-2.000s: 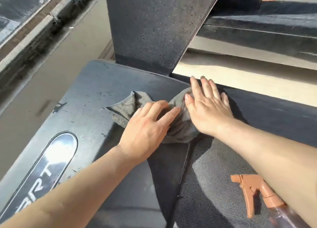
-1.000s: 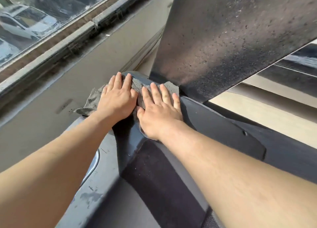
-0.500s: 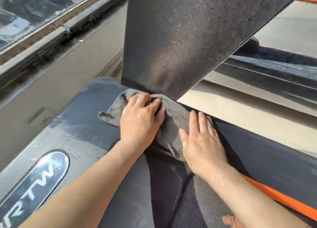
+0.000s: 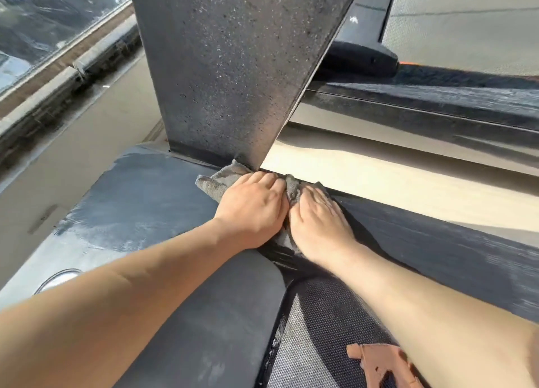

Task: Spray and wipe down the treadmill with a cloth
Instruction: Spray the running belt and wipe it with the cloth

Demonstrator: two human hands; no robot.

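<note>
Head view: grey cloth (image 4: 226,180), bunched, lying at the foot of the treadmill (image 4: 210,314) where the upright (image 4: 227,66) meets the motor cover (image 4: 131,201); one fold shows to the left of the hands and a ridge stands up between them. Left hand (image 4: 253,209): on top of the cloth, fingers bent at the knuckles and curled down over it, the grip closed round the bunched fabric; fingertips hidden. Right hand (image 4: 318,221): just beside the left, touching it, fingers laid fairly straight and pressing the cloth's right part flat, the grip loose, nothing clasped; somewhat blurred. Upright: dark, slanted, speckled with pale dust. Motor cover: dark grey, with lighter smeared streaks across its left part; an oval badge (image 4: 58,279) shows at its near left edge, partly behind the left forearm. Belt (image 4: 320,329): textured, dotted weave, below the right hand. Side rail (image 4: 437,241): dark, running off to the right. Spray bottle (image 4: 382,364): orange-brown trigger head only, at the lower right on the belt, partly behind the right forearm. Floor (image 4: 379,171): beige, sunlit, beyond the rail. Neighbouring machine (image 4: 437,107): dark, well apart at the upper right. Window (image 4: 43,23) and sill (image 4: 52,87): upper left.
</note>
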